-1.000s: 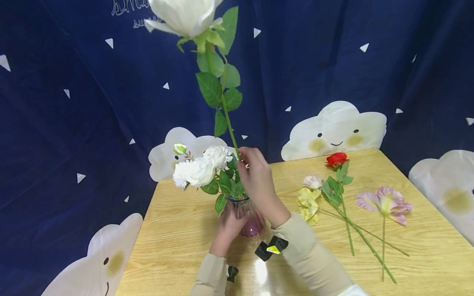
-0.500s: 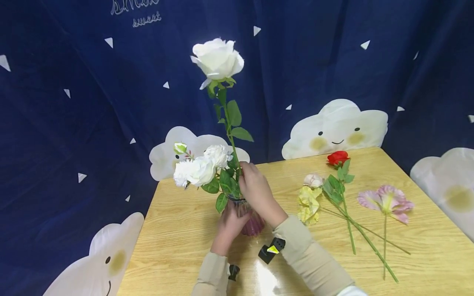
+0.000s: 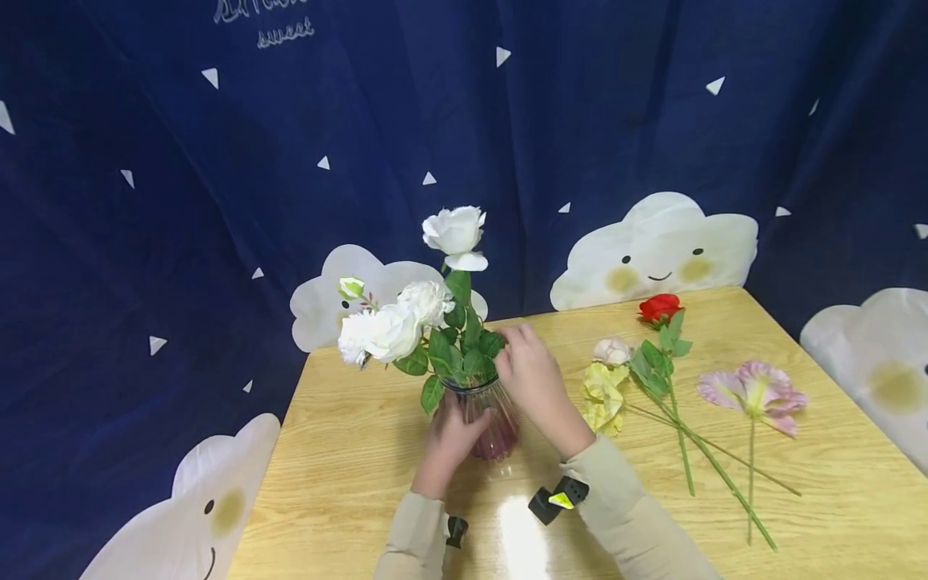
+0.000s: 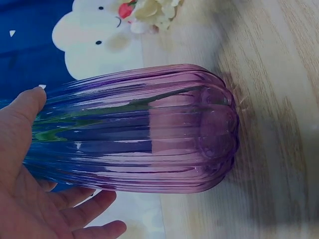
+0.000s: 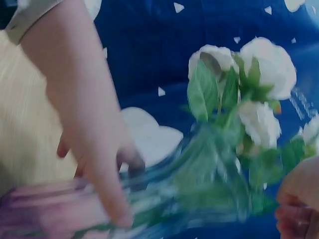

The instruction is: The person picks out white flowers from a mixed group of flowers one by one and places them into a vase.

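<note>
My left hand (image 3: 453,439) holds the ribbed glass vase (image 4: 184,129), its thumb across one side and its fingers along the other. The vase stands on the table, pink-purple at the base and bluish toward the rim. White artificial roses (image 3: 391,330) lean out to its left. One more white rose (image 3: 455,234) rises above them, its leaves over the rim and its stem inside the glass. Beside the leaves, to the right of the rim, is my right hand (image 3: 532,383), fingers loosely curled and fingertips right at a leaf. Nothing shows in its grip.
On the table (image 3: 348,451), to the right, lie a red rose (image 3: 660,308), a pale pink flower (image 3: 611,352), a yellow flower (image 3: 603,395) and a pink-purple flower (image 3: 754,395), some stems crossing. A dark blue curtain (image 3: 580,121) with cloud shapes hangs behind.
The tall white rose has come down into the vase, its head now just above the other blooms. My right hand has lowered with it, then moved right, off the stem. The left hand stays.
</note>
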Motion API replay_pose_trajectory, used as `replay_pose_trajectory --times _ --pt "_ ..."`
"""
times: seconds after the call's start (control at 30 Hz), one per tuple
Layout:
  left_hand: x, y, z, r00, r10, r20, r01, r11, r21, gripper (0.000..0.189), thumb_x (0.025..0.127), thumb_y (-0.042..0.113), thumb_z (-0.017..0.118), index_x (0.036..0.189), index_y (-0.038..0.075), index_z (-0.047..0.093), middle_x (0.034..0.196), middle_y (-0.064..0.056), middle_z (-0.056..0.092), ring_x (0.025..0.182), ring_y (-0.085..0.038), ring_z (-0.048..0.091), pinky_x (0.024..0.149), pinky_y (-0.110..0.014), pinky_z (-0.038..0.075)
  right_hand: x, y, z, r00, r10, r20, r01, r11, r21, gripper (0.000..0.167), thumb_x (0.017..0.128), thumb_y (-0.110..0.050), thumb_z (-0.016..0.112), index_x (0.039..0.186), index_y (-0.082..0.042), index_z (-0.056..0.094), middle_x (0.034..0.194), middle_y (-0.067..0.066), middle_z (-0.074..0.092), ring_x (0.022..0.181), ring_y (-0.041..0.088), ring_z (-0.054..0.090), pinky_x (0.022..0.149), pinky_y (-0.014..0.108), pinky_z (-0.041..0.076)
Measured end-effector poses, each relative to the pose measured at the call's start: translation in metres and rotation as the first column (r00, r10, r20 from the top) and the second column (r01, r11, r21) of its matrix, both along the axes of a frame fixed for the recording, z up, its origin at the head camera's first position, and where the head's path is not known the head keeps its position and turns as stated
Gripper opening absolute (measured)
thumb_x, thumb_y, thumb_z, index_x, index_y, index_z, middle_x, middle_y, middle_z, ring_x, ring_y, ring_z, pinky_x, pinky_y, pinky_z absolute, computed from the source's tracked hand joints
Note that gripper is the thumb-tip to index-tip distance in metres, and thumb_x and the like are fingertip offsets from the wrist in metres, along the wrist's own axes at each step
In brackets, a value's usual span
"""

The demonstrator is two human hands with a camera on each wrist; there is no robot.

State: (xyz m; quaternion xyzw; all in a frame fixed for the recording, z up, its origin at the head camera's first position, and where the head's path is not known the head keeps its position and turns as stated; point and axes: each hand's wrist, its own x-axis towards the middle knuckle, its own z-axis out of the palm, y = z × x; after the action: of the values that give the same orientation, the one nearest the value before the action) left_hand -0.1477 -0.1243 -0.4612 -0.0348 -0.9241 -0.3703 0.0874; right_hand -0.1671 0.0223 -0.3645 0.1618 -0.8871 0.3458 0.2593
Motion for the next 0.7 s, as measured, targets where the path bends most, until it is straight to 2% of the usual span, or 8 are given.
replay_pose_trajectory --times 0.13,0.27,0.37,0.53,0.7 --pt "0.0 0.001 0.003 1.0 0.002 0.019 -0.002 1.0 0.025 0.08 0.077 0.044 0.065 0.134 0.004 0.027 0.124 -0.023 0.047 0.111 -0.034 0.048 0.09 -0.045 0.041 0.003 0.022 -0.018 0.999 -0.027 0.039 0.028 0.999 -0.034 0.024 0.079 0.0 0.055 0.101 0.001 0.061 0.092 0.013 0.058 0.077 0.025 0.058 0.064 0.037 0.05" --pt "-0.001 0.002 0.003 0.999 0.006 0.033 -0.006 1.0 0.014 0.082 0.078 0.045 0.064 0.136 0.004 0.024 0.126 -0.024 0.045 0.112 -0.035 0.047 0.09 -0.046 0.041 0.006 0.045 -0.05 0.994 -0.036 0.104 0.037 0.999 -0.006 0.023 0.078 0.001 0.056 0.1 0.003 0.061 0.09 0.013 0.059 0.073 0.024 0.058 0.062 0.035 0.05" --pt "-0.002 0.002 0.003 0.999 0.012 0.03 -0.012 1.0 0.007 0.083 0.079 0.045 0.064 0.136 0.002 0.023 0.125 -0.026 0.045 0.111 -0.038 0.047 0.089 -0.049 0.042 0.012 0.058 -0.074 0.985 -0.019 0.17 0.015 0.999 0.028 0.023 0.078 0.002 0.057 0.1 0.005 0.061 0.093 0.016 0.059 0.075 0.026 0.06 0.063 0.036 0.051" --pt "-0.002 0.0 0.004 0.999 0.033 0.038 -0.033 0.999 0.005 0.081 0.079 0.045 0.063 0.136 0.002 0.024 0.125 -0.026 0.045 0.111 -0.039 0.046 0.088 -0.05 0.041 0.023 0.072 -0.105 0.951 0.028 0.307 -0.054 0.996 0.075 0.024 0.081 -0.001 0.056 0.104 0.006 0.059 0.101 0.018 0.058 0.082 0.028 0.059 0.067 0.037 0.051" --pt "0.001 0.002 -0.001 0.998 0.052 0.042 -0.053 0.998 0.022 0.081 0.081 0.041 0.062 0.137 0.0 0.02 0.127 -0.027 0.04 0.114 -0.041 0.042 0.091 -0.051 0.039 0.036 0.077 -0.124 0.914 0.08 0.397 -0.111 0.992 0.055 0.027 0.083 -0.002 0.056 0.109 0.006 0.058 0.105 0.019 0.057 0.091 0.03 0.057 0.074 0.039 0.05"
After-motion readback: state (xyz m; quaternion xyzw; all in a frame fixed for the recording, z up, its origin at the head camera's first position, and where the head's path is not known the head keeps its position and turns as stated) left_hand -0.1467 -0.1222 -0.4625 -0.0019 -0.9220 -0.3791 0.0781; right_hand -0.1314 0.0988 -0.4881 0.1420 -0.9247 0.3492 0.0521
